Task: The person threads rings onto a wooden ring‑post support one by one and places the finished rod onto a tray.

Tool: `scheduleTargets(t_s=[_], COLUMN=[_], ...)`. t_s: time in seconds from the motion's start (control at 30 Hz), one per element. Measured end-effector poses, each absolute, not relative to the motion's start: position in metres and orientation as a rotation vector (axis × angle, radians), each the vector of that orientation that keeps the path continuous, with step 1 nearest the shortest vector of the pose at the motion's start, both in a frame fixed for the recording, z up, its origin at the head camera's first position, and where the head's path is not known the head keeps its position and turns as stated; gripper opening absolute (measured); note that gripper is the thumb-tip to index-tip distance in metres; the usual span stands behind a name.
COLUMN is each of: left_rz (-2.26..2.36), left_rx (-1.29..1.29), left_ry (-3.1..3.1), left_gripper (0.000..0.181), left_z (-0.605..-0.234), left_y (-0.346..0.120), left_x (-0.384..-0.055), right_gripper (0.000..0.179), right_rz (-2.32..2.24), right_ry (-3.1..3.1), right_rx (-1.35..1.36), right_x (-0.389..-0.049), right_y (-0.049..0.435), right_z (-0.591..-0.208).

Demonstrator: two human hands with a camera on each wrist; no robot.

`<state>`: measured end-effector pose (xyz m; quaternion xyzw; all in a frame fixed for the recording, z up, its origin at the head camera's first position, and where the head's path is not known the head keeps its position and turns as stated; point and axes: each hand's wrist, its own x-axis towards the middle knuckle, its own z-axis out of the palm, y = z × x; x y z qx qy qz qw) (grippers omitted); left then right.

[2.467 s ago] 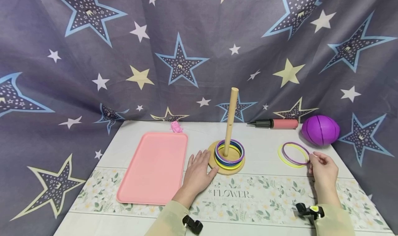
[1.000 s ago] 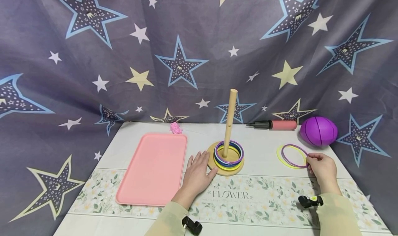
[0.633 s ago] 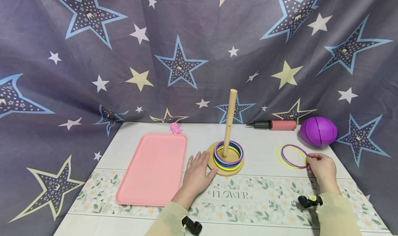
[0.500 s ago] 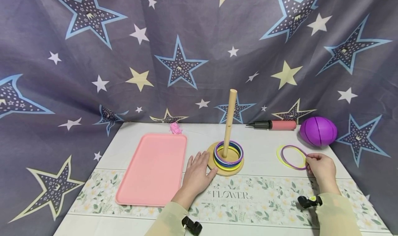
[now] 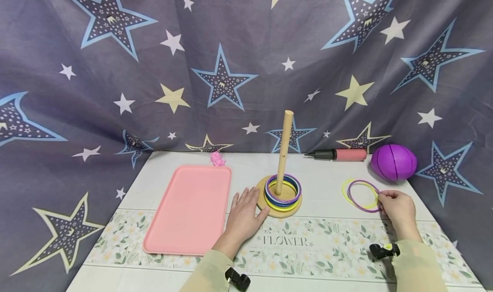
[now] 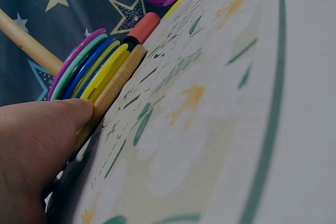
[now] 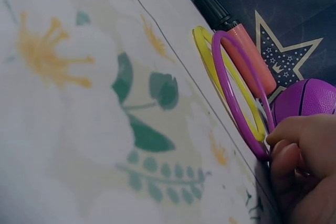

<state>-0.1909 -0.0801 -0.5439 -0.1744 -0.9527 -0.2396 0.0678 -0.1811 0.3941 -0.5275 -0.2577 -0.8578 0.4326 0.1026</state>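
Note:
My right hand (image 5: 398, 210) pinches the right side of a purple ring (image 5: 349, 196) between thumb and finger. Under that ring, a yellow ring (image 5: 344, 192) lies on the table, partly overlapped by it. My left hand (image 5: 243, 215) rests flat with spread fingers at the left edge of a round wooden base (image 5: 262, 189), its thumb (image 6: 79, 109) touching the base's rim. From the base rises a wooden peg (image 5: 285, 146). Several stacked rings in purple, teal, blue and yellow (image 6: 105, 72) circle the peg's foot.
A pink tray (image 5: 188, 210) lies left of my left hand, with a small pink toy (image 5: 217, 158) behind it. At the back right are a red-and-black hand pump (image 5: 348, 155) and a purple ball (image 5: 393, 162). A star-patterned curtain (image 5: 239, 48) hangs behind the table.
The pinched purple ring has tilted and shifted slightly toward me over the yellow ring. My right hand has moved a little left; the left hand has stayed in place.

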Motion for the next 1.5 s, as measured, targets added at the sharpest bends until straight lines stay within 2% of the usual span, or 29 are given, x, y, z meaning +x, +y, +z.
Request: scheduleTargets(t_s=[0.4, 0.93, 1.07, 1.3, 1.5], left_rz=[-0.715, -0.757, -0.763, -0.733, -0.752], left_rx=[-0.525, -0.535, -0.536, -0.527, -0.528], left_ry=[-2.875, -2.838, -2.832, -2.873, -2.857], left_gripper=[0.076, 0.077, 0.076, 0.077, 0.077], left_z=[-0.544, -0.545, -0.544, -0.544, -0.544], left_y=[-0.081, -0.08, -0.08, -0.081, -0.081], left_x=[-0.191, -0.192, -0.192, -0.191, -0.191], right_gripper=[0.035, 0.033, 0.029, 0.004, 0.013], right_rz=[1.382, 1.36, 1.407, 1.729, 1.953], right_ry=[-2.439, -2.349, -2.313, -2.035, -1.826], right_rx=[-0.794, -0.723, -0.731, -0.752, -0.735], right_x=[-0.178, -0.17, -0.169, -0.163, -0.157], right_y=[0.39, 0.387, 0.388, 0.388, 0.386], right_z=[-0.531, -0.538, -0.54, -0.539, -0.534])
